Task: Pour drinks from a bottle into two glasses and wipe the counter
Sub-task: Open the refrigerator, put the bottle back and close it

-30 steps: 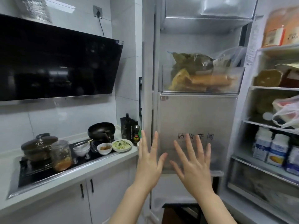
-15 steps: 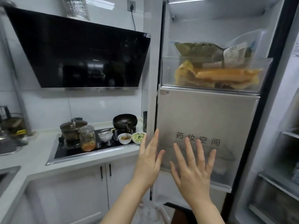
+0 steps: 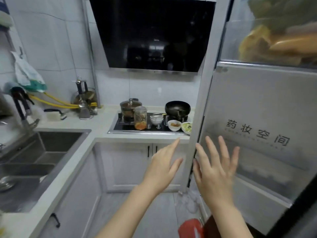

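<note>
My left hand (image 3: 162,166) and my right hand (image 3: 216,170) are both raised in front of me, fingers spread, holding nothing. The right hand is in front of the inner side of the open fridge door (image 3: 257,117); the left hand is just left of the door's edge, in front of the white cabinet doors. The white counter (image 3: 99,124) runs along the wall and turns toward me on the left. No drink bottle or drinking glasses are visible.
A stove (image 3: 149,127) carries a lidded pot (image 3: 129,107), a glass jar (image 3: 140,117), a black wok (image 3: 177,109) and small bowls (image 3: 174,125). A steel sink (image 3: 34,157) is at left, with a kettle (image 3: 84,102) behind. A black hood (image 3: 154,33) hangs above.
My view has swung left, away from the fridge shelves toward the stove, counter and sink. Both hands stay raised and open, now at the edge of the fridge door.
</note>
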Available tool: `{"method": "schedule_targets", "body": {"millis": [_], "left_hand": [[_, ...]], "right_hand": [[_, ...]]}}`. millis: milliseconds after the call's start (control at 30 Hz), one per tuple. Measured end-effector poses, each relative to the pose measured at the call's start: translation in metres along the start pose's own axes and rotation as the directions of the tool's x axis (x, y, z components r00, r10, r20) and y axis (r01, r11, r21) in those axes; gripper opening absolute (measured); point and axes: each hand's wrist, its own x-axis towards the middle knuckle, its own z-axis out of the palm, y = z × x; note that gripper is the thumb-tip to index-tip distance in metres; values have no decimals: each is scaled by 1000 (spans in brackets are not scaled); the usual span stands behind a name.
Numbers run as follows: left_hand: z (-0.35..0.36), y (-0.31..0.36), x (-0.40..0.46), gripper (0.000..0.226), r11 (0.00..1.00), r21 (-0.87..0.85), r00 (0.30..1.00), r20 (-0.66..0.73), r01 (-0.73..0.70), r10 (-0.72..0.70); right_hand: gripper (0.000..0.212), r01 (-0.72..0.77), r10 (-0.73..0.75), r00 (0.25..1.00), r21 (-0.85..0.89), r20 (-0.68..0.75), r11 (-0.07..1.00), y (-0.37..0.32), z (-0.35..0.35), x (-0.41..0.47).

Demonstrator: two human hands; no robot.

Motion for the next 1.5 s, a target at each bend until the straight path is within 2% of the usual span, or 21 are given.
{"method": "schedule_targets", "body": {"millis": [100, 233, 400, 600, 733, 833, 933, 1133, 1367, 1500], "left_hand": [[-16, -13, -29, 53, 994, 78, 997, -37, 77, -74], [-43, -34, -78, 47, 954, 171, 965, -131, 246, -226], [-78, -66, -150, 47, 854, 277, 896, -190, 441, -401], [-119, -108, -240, 47, 654, 308, 722, -245, 691, -647], [-144, -125, -285, 48, 547, 249, 600, -313, 800, -736], [-166, -138, -308, 48, 478, 224, 528, -363, 849, -768], [-188, -154, -329, 48, 425, 219, 478, -375, 879, -794], [-222, -196, -369, 49, 320, 269, 395, -306, 908, -866], [-244, -245, -393, 49, 298, 267, 362, -236, 916, -902], [-251, -271, -400, 46, 306, 279, 365, -189, 910, -912]], "right_hand": [[38, 15, -40, 989, 178, 143, 984, -33, 9, -15], [51, -9, -126, 934, 375, 334, 927, -83, 17, -36], [53, 45, -319, 848, 543, 424, 839, -142, 24, -61], [53, 103, -524, 708, 664, 474, 740, -206, 28, -82], [55, 110, -615, 647, 743, 451, 660, -256, 31, -88], [52, 97, -666, 592, 781, 453, 617, -297, 34, -93], [47, 55, -742, 464, 820, 485, 570, -341, 44, -102], [48, -63, -765, 326, 820, 555, 569, -420, 66, -116], [50, -223, -730, 248, 771, 637, 597, -503, 94, -121], [57, -338, -670, 174, 683, 722, 647, -539, 115, -121]]}}
